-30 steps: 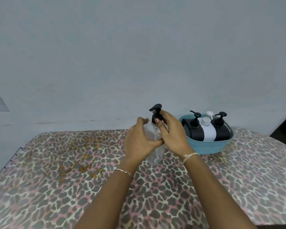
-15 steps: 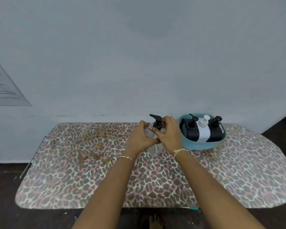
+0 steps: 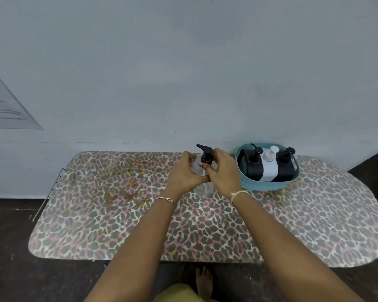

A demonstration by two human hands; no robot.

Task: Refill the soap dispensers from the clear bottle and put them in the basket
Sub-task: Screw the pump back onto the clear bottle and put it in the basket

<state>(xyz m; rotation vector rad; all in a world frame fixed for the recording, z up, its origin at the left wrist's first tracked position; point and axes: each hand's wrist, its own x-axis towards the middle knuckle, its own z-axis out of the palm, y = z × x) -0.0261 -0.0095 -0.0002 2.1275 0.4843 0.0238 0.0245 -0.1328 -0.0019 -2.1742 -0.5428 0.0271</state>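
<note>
Left hand (image 3: 184, 175) grips clear bottle (image 3: 202, 184); right hand (image 3: 224, 173) pinches its black pump (image 3: 205, 153). Teal basket (image 3: 268, 185) with three dispensers (image 3: 268, 168) just beside, table (image 3: 118, 225) far edge.

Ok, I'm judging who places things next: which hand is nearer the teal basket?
Right. The right hand pinches the black pump of the clear bottle, just left of the basket; the left hand grips the bottle's body, farther from the basket.
</note>
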